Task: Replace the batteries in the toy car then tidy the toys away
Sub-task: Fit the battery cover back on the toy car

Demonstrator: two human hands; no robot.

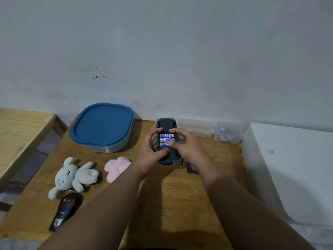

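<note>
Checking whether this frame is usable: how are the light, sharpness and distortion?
Head view: dim, bluish, even light; soft shadows under the arms on the table; wide-angle bending at the edges; mild softness, so labels on the batteries in the toy car are unreadable; no glare.

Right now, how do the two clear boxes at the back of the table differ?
The left clear box looks empty; the right clear box holds small blue-and-white items, apparently batteries. The left one is wider and lower, the right one narrower and taller. Both are translucent plastic and stand against the wall, side by side.
</note>
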